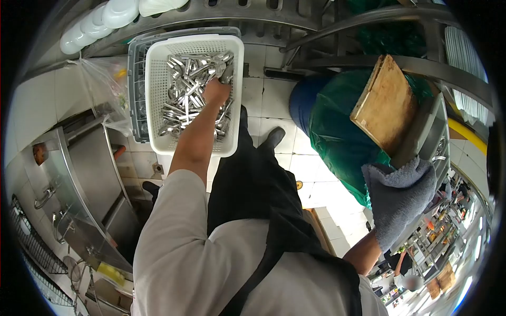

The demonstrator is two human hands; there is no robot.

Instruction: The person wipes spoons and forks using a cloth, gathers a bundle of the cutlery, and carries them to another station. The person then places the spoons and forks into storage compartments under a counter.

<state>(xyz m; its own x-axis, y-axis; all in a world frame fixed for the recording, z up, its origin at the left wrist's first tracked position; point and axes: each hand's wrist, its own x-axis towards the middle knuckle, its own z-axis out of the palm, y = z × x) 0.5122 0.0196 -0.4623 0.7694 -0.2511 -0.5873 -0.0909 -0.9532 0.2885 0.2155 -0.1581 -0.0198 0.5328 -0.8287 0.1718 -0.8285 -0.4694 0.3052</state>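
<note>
My left hand (217, 94) reaches down into a white perforated basket (157, 121) heaped with metal cutlery (187, 92), mostly spoons and forks. Its fingers are curled closed on pieces near the basket's far right part; which pieces is partly hidden. The basket rests on a grey plastic crate (138, 89). On the right, a grey towel (400, 195) drapes over my right hand and hides the fingers; only the wrist (372, 244) shows below it. The towel lies against a grey tray (424, 131) that has some cutlery at its side.
A wooden board (387, 102) leans over a blue barrel (299, 102) lined with a green bag (337, 116). Stacked white plates (466, 71) stand far right, white bowls (120, 13) top left. Metal sink (79, 205) at left. Another person (401, 274) is at lower right.
</note>
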